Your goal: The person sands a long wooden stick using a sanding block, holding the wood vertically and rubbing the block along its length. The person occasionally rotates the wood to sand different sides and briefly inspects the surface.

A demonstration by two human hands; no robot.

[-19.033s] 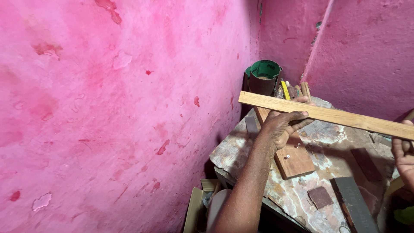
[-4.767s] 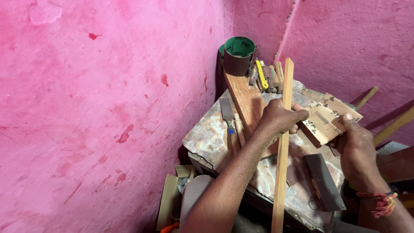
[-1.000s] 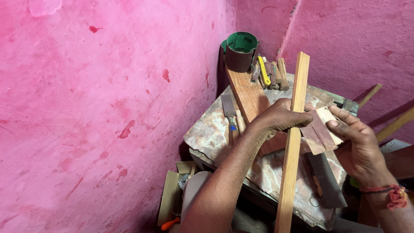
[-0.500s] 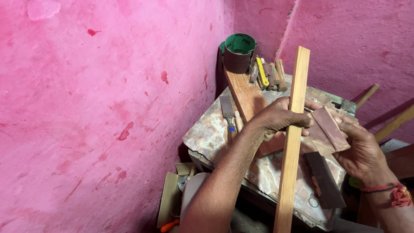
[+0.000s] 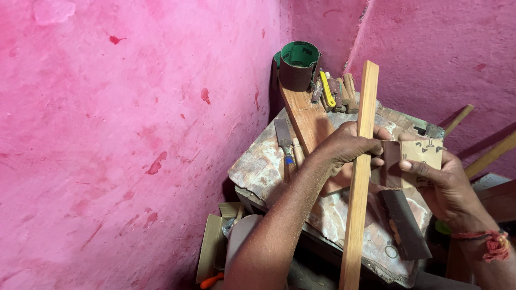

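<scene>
While the left hand (image 5: 346, 147) is gripping the long pale wooden strip (image 5: 359, 177), running near-vertical right of frame centre, the right hand (image 5: 438, 182) is pinching a folded brown sandpaper sheet (image 5: 411, 161) just right of it.

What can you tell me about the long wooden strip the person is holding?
The long wooden strip is a narrow, straight, light-brown slat with square edges, bare wood as it looks. It stands nearly upright, leaning slightly, its top end near the pink wall corner, its lower end leaving the picture. The left hand grips its middle above the workbench; the right hand holds folded sandpaper beside it.
</scene>
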